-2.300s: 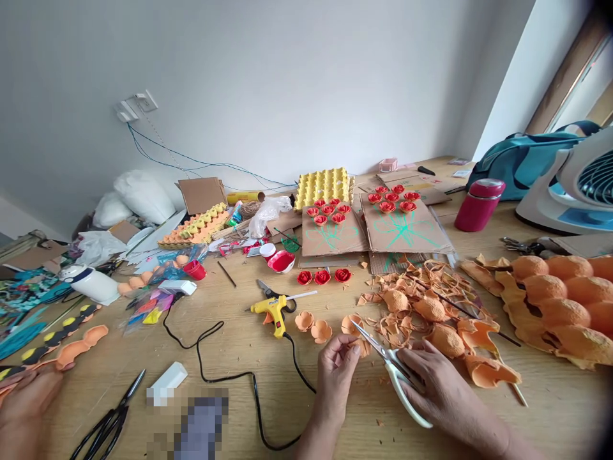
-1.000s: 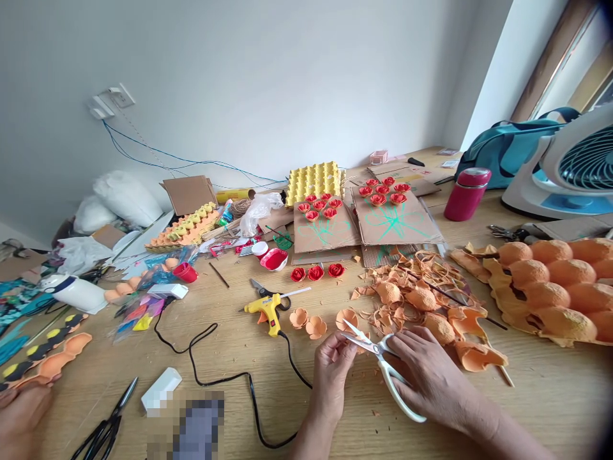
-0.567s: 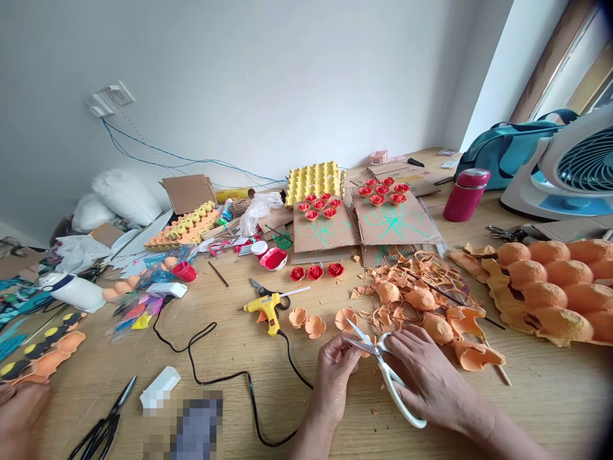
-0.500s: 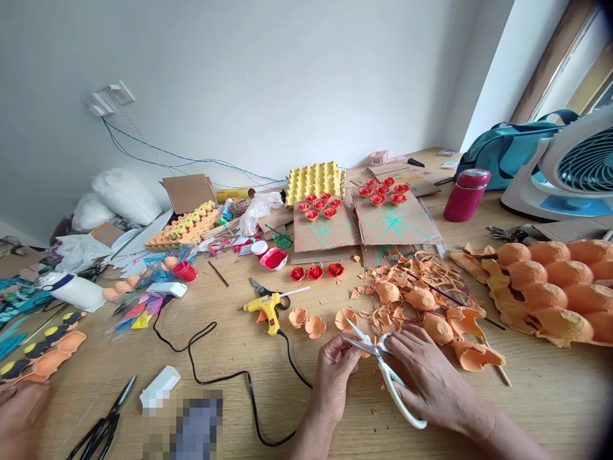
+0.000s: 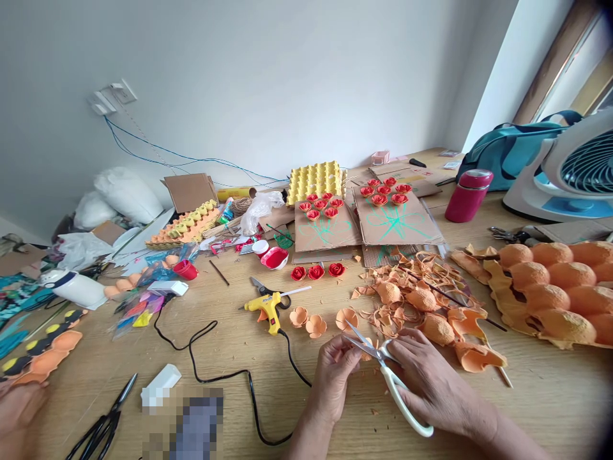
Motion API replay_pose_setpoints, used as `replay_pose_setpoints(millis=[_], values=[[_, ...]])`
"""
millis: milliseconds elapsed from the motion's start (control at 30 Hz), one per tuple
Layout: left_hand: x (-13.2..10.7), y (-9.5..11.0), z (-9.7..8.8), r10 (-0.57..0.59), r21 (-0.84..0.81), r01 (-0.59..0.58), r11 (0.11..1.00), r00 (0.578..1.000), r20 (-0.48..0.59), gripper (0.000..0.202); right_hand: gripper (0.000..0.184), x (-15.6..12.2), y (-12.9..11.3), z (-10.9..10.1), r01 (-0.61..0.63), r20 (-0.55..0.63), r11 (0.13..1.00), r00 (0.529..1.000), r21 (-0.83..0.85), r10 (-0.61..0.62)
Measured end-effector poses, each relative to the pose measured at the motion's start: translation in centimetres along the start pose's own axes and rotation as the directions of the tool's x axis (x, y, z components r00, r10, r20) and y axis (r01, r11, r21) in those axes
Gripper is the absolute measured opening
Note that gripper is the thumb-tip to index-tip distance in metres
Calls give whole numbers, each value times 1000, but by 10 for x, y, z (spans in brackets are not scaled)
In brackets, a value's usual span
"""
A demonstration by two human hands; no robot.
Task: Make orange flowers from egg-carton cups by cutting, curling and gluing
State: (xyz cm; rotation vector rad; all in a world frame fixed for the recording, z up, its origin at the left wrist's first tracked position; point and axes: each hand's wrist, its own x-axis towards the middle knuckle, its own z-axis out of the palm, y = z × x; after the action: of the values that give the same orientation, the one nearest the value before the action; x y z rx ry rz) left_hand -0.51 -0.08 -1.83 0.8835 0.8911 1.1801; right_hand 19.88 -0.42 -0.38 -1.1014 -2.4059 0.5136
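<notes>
My left hand [image 5: 335, 374] is closed in a pinch on a small orange egg-carton piece [image 5: 366, 348], mostly hidden by the fingers. My right hand [image 5: 431, 383] grips white-handled scissors [image 5: 390, 377]; their blades point up-left and stand slightly apart at that piece. Just beyond lie three cut orange cups [image 5: 316, 322] and a heap of orange carton scraps [image 5: 416, 300]. Three red paper roses [image 5: 317, 272] sit farther back on the wooden table [image 5: 550, 396].
A yellow glue gun [image 5: 266, 309] with a black cord [image 5: 225, 377] lies left of my hands. Black scissors [image 5: 103, 428] and another person's hand [image 5: 16, 412] are at the lower left. An orange egg tray [image 5: 550, 287], fan [image 5: 569, 172] and red flask [image 5: 467, 195] stand at right.
The scissors' blades have stayed at the orange piece, opening and closing a little, while both hands shifted slightly. The view has swung a little to the left.
</notes>
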Motion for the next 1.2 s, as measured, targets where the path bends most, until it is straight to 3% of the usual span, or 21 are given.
replay_pose_setpoints(millis=[400, 633, 933, 1200], values=[[3, 17, -6, 120, 196, -139, 971, 987, 103, 22, 14, 1, -3, -7, 2, 51, 999, 999, -35, 0], [9, 17, -16, 199, 307, -236, 922, 969, 147, 18, 16, 1, -2, -8, 6, 88, 998, 996, -57, -1], [9, 20, -19, 197, 379, -233, 896, 972, 131, 15, 11, 1, 0, -3, 21, 43, 998, 999, -55, -18], [10, 19, -17, 139, 381, -170, 909, 985, 106, 22, 26, 4, 10, 8, -104, -37, 994, 994, -16, 103]])
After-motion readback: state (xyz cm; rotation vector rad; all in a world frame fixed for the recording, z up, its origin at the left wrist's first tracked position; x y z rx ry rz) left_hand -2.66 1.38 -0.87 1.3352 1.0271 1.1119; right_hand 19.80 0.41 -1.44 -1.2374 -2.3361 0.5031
